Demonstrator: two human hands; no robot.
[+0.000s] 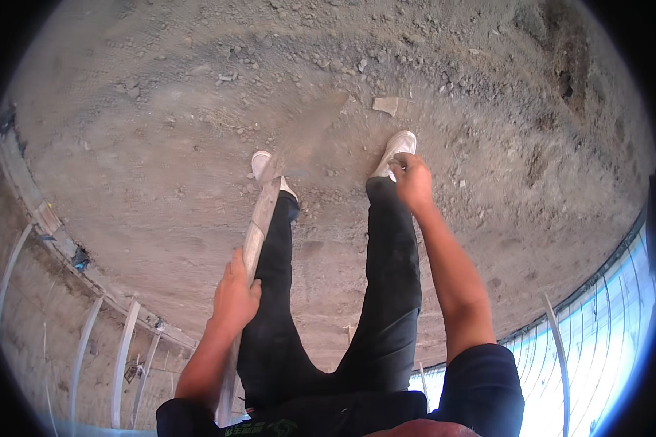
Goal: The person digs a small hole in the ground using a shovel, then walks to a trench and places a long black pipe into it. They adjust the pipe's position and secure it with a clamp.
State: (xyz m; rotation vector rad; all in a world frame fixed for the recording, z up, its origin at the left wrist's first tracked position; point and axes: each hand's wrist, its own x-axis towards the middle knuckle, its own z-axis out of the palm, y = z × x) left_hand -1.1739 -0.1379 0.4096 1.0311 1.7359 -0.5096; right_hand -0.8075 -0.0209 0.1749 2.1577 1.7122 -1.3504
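My left hand (237,293) is wrapped round the pale wooden handle of a shovel (255,237), beside my left leg. The handle slants from near my left hip up past my left shoe (261,163). Its far end, a broad dirt-coloured blade, is smeared by motion against the ground and hard to make out. My right hand (413,180) hangs in front of my right shoe (401,143), its fingers curled and nothing seen in them.
Dry brown soil with loose clods and small stones (270,62) lies all round my feet. A flat broken slab (386,105) rests just beyond my right shoe. A low kerb (58,233) with pale posts (124,357) runs along the left. A wire fence (583,328) stands at the right.
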